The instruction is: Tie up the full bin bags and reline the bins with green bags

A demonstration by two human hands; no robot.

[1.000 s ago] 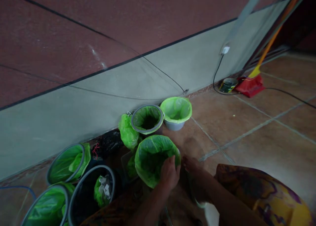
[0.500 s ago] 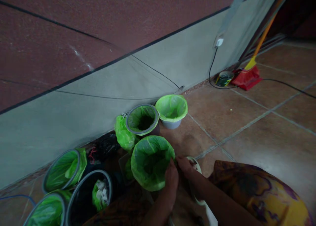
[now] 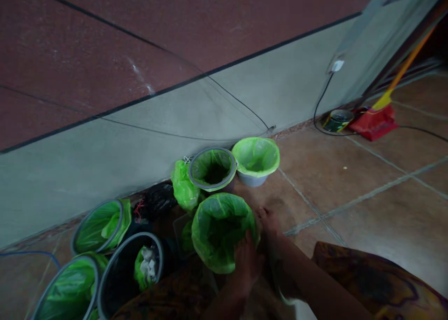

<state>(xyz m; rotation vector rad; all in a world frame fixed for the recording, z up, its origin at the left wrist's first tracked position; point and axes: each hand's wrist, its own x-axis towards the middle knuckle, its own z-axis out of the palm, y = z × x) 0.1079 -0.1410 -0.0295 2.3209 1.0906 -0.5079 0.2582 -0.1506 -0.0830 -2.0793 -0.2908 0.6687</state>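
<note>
A bin lined with a light green plastic bag [image 3: 206,245] stands close in front of me, the bag folded out over its rim. My left hand [image 3: 247,261] is at the near right of this rim, its fingers over the edge and inside the opening, on the liner. Beside the rim's right side, my right hand [image 3: 270,224] has its fingers curled at the outer edge of the liner; its fingertips are partly dark and hard to make out. The bottom of the bin is in shadow.
Behind stand a grey-rimmed lined bin [image 3: 231,170] and a lined pale bucket [image 3: 254,179]. A knotted green bag [image 3: 185,189] and a black bag [image 3: 159,201] lie leftward. Several more bins [image 3: 135,238] stand lower left. A red dustpan [image 3: 374,123] and a tin [image 3: 338,121] are by the wall.
My left hand has shifted from the rim's edge to reach further inside the lined bin. My right hand stays by the rim's right side. The view has turned slightly left.
</note>
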